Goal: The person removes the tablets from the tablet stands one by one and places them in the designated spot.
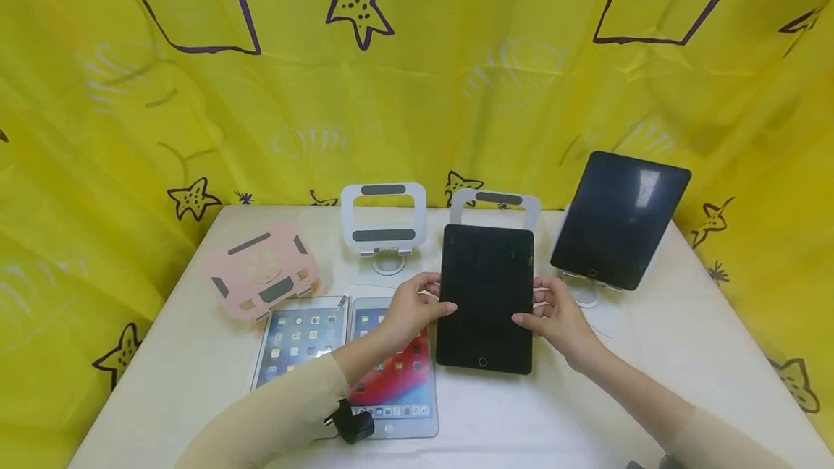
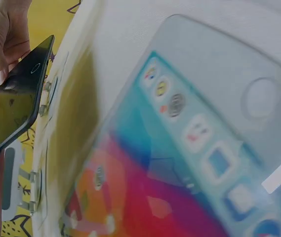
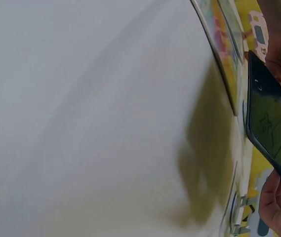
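Observation:
Between both hands a black tablet [image 1: 485, 302] is held upright above the table, its dark screen facing me. The left hand [image 1: 417, 310] grips its left edge, thumb on the front and fingers behind. On the opposite edge, the right hand [image 1: 560, 320] grips it the same way. Behind the tablet, a silver stand [image 1: 531, 210] shows only its upper frame. In the left wrist view, the tablet [image 2: 19, 98] tilts over the table with its shadow below. The right wrist view has the tablet [image 3: 273, 123] clear of the white tabletop [image 3: 105, 123].
Another black tablet [image 1: 622, 219] leans on a stand at the right. An unoccupied silver stand [image 1: 384, 219] is at the back, a pink stand [image 1: 263, 266] at the left. Two white tablets lie flat: one at left [image 1: 302, 339], another with a red screen [image 1: 397, 382] under the left forearm.

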Available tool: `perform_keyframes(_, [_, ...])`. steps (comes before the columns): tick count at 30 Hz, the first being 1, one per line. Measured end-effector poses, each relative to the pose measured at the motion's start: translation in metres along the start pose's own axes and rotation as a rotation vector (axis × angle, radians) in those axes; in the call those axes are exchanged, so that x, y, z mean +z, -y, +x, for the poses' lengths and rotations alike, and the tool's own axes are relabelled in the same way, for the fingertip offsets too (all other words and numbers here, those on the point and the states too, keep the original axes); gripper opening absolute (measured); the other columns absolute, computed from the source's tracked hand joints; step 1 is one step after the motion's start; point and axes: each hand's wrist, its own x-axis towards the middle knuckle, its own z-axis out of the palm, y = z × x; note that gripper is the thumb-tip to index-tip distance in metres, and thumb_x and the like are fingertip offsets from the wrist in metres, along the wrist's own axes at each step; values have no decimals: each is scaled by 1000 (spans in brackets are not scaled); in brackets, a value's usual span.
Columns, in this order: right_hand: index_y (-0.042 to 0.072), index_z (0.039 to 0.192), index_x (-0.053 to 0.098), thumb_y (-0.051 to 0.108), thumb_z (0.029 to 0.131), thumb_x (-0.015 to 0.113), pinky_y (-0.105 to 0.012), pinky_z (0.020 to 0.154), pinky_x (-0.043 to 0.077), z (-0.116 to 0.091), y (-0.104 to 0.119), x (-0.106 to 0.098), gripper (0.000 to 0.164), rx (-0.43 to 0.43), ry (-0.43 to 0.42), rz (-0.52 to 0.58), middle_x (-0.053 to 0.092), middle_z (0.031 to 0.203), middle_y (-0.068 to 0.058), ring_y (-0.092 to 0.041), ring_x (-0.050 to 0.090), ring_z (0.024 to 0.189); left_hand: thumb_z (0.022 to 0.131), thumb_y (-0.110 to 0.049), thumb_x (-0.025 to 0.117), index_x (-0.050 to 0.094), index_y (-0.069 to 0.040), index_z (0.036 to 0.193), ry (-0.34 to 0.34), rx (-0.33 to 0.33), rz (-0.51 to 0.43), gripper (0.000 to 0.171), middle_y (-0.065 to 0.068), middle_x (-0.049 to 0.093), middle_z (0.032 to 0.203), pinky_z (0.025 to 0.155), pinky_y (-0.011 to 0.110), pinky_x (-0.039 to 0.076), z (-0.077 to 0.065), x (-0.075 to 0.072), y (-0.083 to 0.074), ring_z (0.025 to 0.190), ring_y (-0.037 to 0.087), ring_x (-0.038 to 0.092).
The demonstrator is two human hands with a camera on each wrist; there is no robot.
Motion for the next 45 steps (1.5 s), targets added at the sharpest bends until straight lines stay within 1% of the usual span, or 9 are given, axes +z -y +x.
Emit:
perform_keyframes(8, [-4,133,27,-3,76,74,-28,61,54,-12,-20,3,74,66,79,6,57,95,-14,-17,55,74,68,7,79,52,-1,125,112,-66,0,64,4,52,88,48,31,54,-18,4,16,64,10,55])
perform_keyframes(14, [-5,131,29,-5,74,75,-27,60,53,-17,-32,7,73,132,97,-15,57,91,-13,-18,56,71,66,10,78,45,5,130,151,-102,19,72,8,51,89,50,34,56,-28,9,27,64,12,58])
perform_keyframes(17, [-6,129,30,-6,73,74,-29,58,52,-19,-36,7,71,140,112,-20,58,89,-14,-18,58,70,66,10,78,46,8,129,158,-121,36,70,8,50,86,51,33,56,-29,12,34,60,12,57])
perform_keyframes(22, [-6,127,32,-6,72,74,-32,56,53,-18,-41,6,69,136,136,-57,60,84,-12,-20,61,68,67,9,78,51,12,116,160,-102,76,56,6,52,79,53,31,57,-30,14,42,57,11,57])
perform_keyframes(26, [-7,124,34,-6,69,77,-34,53,54,-16,-43,8,70,104,156,-101,58,78,-10,-19,59,61,68,10,76,50,14,108,191,-112,106,47,8,55,76,53,30,56,-31,11,41,55,12,59])
perform_keyframes(32, [-7,120,39,-5,65,80,-35,49,54,-17,-45,10,69,82,154,-157,53,76,-8,-16,55,55,74,6,74,48,16,115,335,-203,129,49,10,61,80,58,31,57,-27,-1,33,61,18,66])
perform_keyframes(37, [-7,122,44,-3,62,82,-34,49,55,-17,-47,14,71,98,122,-185,53,77,-8,-16,55,56,82,-6,71,49,17,116,419,-238,179,47,11,66,79,61,30,58,-25,-12,27,67,21,69])
perform_keyframes(41, [-7,123,48,-2,61,83,-32,50,55,-19,-47,19,72,107,86,-204,55,78,-7,-15,56,59,86,-11,69,46,18,123,435,-216,197,52,11,65,79,61,30,58,-27,-18,27,68,21,68])
perform_keyframes(45, [-10,123,48,3,63,84,-30,51,54,-22,-48,19,71,44,84,-245,58,79,-7,-15,58,62,87,-13,68,49,16,124,433,-159,230,51,9,66,74,58,30,57,-29,-21,29,64,20,68])
